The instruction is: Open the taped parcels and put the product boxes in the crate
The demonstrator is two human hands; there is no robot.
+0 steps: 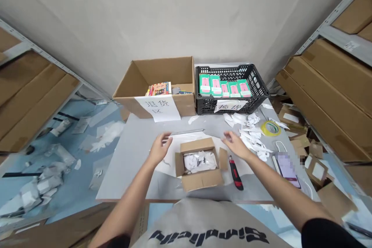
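Observation:
A small cardboard box (pixel 202 183) stands on the table with its flaps spread, filled with crumpled white paper (pixel 200 161). Up and to the left of it, my left hand (pixel 160 148) hovers with loosely bent fingers and nothing in them. On the other side, my right hand (pixel 236 145) is held above the table, fingers apart and empty. Neither hand touches the box. Beside the box's right flap lies a red and black utility knife (pixel 236 174). White paper (pixel 177 143) lies flat under the box.
At the back stand a large cardboard box (pixel 124 102) and a black crate (pixel 261 99) with several green-and-pink boxes (pixel 216 85). Paper scraps (pixel 252 135), yellow tape (pixel 270 128) and a phone (pixel 286 168) lie to the right. Shelves flank both sides; packaging litters the floor.

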